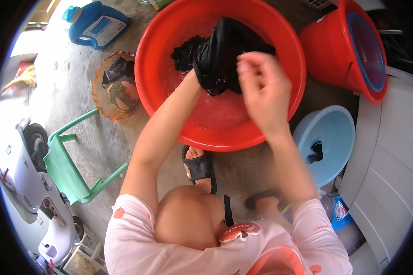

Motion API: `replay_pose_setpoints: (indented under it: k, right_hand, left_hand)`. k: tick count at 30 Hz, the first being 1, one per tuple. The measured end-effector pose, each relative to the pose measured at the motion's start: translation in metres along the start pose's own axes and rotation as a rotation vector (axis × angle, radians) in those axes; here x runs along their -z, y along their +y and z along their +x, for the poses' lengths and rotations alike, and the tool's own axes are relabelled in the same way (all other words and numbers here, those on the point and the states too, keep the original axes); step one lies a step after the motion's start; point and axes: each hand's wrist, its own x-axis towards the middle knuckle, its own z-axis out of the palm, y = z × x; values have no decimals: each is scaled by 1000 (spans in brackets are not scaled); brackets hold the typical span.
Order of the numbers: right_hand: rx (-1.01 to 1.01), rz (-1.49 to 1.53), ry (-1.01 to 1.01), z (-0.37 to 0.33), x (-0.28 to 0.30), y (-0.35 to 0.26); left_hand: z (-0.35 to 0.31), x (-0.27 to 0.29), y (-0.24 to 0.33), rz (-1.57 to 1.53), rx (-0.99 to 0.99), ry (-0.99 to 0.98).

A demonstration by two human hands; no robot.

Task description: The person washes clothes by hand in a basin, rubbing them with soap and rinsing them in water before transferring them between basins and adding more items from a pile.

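Black cloth [227, 43], upper centre over the red basin [215, 143], could slip because the right hand [268, 94] has fingers curled loosely apart. Whether the left hand's hidden fingers grip it, I cannot tell.

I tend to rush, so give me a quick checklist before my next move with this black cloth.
1. Black cloth within the rim of the red basin, as seen from above: ok.
2. Left hand's grip: cannot tell; the cloth hides it.
3. Right hand gripping cloth: cannot tell; blurred, fingers curled.
4. Blue bottle outside the red basin: ok.
5. Light blue basin unoccupied: not ok; a small black item lies inside.
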Motion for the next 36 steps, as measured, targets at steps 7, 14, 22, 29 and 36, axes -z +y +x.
replay_pose_setpoints:
  k: [7, 14, 22, 29, 36]
  right_hand:
    - [-314, 893, -294, 30, 18, 66]
    - [-255, 685, 194, 67, 70, 82]
    - [-12, -844, -124, 34, 11, 124]
    - [66, -1006, -406, 57, -40, 206]
    - [-161, -755, -346, 83, -47, 241]
  left_hand:
    - [9, 19, -35, 939, -1068, -92]
    - [4, 44, -66, 229, 10, -231]
    - [10, 51, -127, 1209, -181, 187]
    - [28, 62, -161, 1315, -12, 319]
    - [57, 70, -180, 1493, 3, 285]
